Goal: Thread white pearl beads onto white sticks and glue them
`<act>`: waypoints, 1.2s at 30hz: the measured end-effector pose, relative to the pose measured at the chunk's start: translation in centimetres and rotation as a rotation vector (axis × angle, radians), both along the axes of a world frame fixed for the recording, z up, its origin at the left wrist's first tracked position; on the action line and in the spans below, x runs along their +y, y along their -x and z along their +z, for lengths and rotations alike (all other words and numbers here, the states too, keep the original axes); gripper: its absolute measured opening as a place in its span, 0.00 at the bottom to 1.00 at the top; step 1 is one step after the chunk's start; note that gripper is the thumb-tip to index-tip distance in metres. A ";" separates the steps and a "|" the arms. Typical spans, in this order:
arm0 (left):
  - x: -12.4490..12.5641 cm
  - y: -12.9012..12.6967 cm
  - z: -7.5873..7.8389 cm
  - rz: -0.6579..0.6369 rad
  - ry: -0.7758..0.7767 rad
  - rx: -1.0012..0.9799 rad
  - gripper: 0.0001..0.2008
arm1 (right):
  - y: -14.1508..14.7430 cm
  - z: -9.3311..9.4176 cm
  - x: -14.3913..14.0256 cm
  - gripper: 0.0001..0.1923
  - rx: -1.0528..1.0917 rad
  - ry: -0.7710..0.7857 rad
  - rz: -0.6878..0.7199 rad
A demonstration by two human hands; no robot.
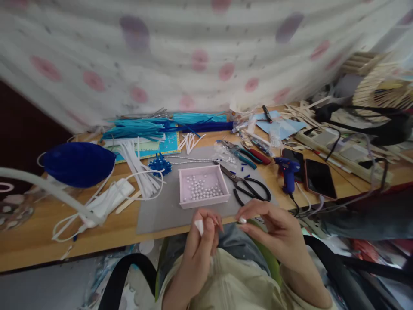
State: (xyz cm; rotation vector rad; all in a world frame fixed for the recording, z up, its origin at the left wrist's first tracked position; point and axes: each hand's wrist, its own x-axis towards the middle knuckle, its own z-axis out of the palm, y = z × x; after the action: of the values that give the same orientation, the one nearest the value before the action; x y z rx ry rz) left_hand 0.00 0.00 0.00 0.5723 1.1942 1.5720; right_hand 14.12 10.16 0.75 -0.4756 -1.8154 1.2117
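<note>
My left hand (pixel 203 234) is raised at the table's near edge, fingers closed on a small white piece. My right hand (pixel 274 228) sits just to its right, thumb and forefinger pinched on a white pearl bead (pixel 242 220). A thin thread between the hands is too fine to make out. Just beyond them a pale pink tray (pixel 185 189) of several pearl beads rests on a grey mat (pixel 161 211). Black scissors (pixel 248 187) lie right of the tray.
A blue glue gun (pixel 287 172) and two phones (pixel 318 178) lie to the right, pliers (pixel 248 155) behind the scissors. Blue and white pipe cleaners (pixel 167 125), a blue fabric piece (pixel 77 163) and white cords (pixel 106 202) fill the left. A dotted curtain hangs behind.
</note>
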 end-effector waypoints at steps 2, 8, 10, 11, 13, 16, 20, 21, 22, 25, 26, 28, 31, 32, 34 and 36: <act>-0.4 0.1 0.3 -0.041 -0.013 0.028 0.25 | 0.1 0.2 0.1 0.05 0.042 -0.010 0.019; -0.9 0.7 -0.1 -0.280 0.052 0.030 0.21 | 0.7 0.1 -0.2 0.04 0.135 0.027 0.055; -1.0 0.8 -0.4 -0.294 0.029 0.129 0.18 | 0.8 -0.3 -0.3 0.06 0.118 0.071 0.043; -1.0 0.7 -0.4 -0.286 0.012 0.176 0.17 | 0.7 -0.4 -0.3 0.07 0.110 0.090 0.037; -1.0 0.7 -0.3 -0.253 -0.010 0.243 0.17 | 0.6 -0.6 -0.3 0.07 0.107 0.116 0.036; -0.9 0.6 0.1 -0.197 -0.046 0.277 0.17 | 0.5 -0.6 -0.1 0.06 0.126 0.121 0.051; -0.8 0.6 0.5 -0.167 -0.037 0.306 0.15 | 0.5 -0.5 0.0 0.06 0.126 0.129 0.056; -0.7 0.6 0.6 -0.167 -0.021 0.316 0.14 | 0.6 -0.5 -0.1 0.06 0.127 0.136 0.059; -0.7 0.6 0.6 -0.168 -0.009 0.322 0.14 | 0.6 -0.6 -0.1 0.06 0.131 0.144 0.065; -0.7 0.6 0.7 -0.175 0.003 0.319 0.13 | 0.6 -0.7 -0.1 0.06 0.141 0.177 0.088; -0.7 0.7 0.7 -0.177 -0.002 0.316 0.13 | 0.7 -0.7 -0.1 0.06 0.142 0.185 0.091; -0.7 0.7 0.7 -0.182 -0.006 0.316 0.13 | 0.7 -0.7 -0.1 0.06 0.142 0.193 0.090; -0.7 0.8 0.7 -0.196 -0.007 0.327 0.12 | 0.8 -0.7 0.0 0.06 0.138 0.198 0.093; -0.7 0.8 0.7 -0.200 -0.008 0.329 0.12 | 0.8 -0.7 0.0 0.06 0.138 0.201 0.096; -0.6 0.8 0.6 -0.201 -0.012 0.322 0.12 | 0.8 -0.7 -0.1 0.06 0.136 0.211 0.102; -0.6 0.9 0.5 -0.201 -0.014 0.313 0.11 | 0.8 -0.7 -0.1 0.06 0.125 0.209 0.109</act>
State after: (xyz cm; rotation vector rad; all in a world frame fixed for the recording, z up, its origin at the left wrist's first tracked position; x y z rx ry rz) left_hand -0.89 -0.59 0.55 0.9446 1.3114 1.3531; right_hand 13.33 10.09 0.04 -0.4114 -1.6340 1.4822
